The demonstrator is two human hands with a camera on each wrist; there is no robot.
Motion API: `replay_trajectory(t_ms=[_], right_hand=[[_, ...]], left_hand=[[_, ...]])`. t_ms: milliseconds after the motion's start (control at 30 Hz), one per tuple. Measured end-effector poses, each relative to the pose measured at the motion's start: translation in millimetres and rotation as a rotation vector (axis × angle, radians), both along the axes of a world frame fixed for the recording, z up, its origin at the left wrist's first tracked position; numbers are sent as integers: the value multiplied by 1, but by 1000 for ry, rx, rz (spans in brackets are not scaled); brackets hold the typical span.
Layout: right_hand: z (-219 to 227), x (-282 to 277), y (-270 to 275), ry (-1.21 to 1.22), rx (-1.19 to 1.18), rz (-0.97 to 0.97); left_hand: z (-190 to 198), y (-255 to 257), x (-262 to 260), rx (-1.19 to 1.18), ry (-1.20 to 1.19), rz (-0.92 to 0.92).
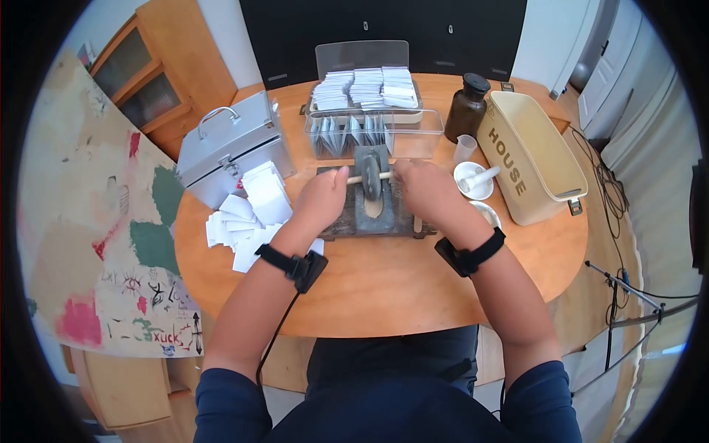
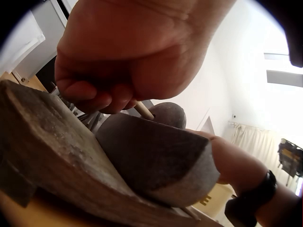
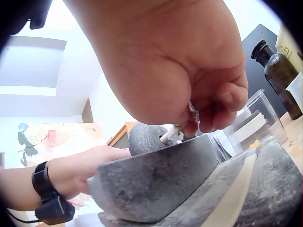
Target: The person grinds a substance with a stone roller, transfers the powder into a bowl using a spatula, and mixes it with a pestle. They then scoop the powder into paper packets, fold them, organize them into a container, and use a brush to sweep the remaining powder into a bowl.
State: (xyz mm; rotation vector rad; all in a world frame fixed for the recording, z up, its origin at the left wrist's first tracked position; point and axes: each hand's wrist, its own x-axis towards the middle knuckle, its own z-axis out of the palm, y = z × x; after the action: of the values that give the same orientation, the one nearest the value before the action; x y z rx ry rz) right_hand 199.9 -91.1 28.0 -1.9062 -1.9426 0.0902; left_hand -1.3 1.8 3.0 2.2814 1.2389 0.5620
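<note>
A dark stone grinding wheel [image 1: 372,179] stands upright in a narrow boat-shaped stone trough [image 1: 361,221]. Through its middle runs a pale wooden rod [image 1: 356,179]. My left hand [image 1: 323,198] grips the rod's left end with curled fingers, while my right hand [image 1: 428,190] holds the right end. Some tan material [image 1: 374,210] lies in the near part of the trough. Under the trough is a dark weathered base [image 1: 340,227] on the table. In the right wrist view, the stone trough [image 3: 156,182] hides the wheel's lower part.
Left of the base lie loose white papers [image 1: 258,199] beside a silver case [image 1: 229,148]. Clear bins [image 1: 413,140] of packets stand behind. To the right are a brown bottle [image 1: 467,111], a plastic beaker [image 1: 464,149], a white mortar with pestle [image 1: 473,189] and a cream bin [image 1: 528,166].
</note>
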Motion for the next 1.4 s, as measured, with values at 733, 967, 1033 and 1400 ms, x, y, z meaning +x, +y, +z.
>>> replay_trajectory(t_ms=[733, 967, 1033, 1400], right_hand=[[2, 3, -7, -17, -36, 18], [3, 5, 1, -17, -82, -15], [5, 4, -9, 10, -35, 42], [7, 2, -8, -5, -34, 23]], left_hand=[[3, -12, -1, -90, -9, 23], [4, -5, 1, -43, -21, -6], [3, -8, -2, -56, -47, -28], [4, -10, -5, -131, -51, -28]])
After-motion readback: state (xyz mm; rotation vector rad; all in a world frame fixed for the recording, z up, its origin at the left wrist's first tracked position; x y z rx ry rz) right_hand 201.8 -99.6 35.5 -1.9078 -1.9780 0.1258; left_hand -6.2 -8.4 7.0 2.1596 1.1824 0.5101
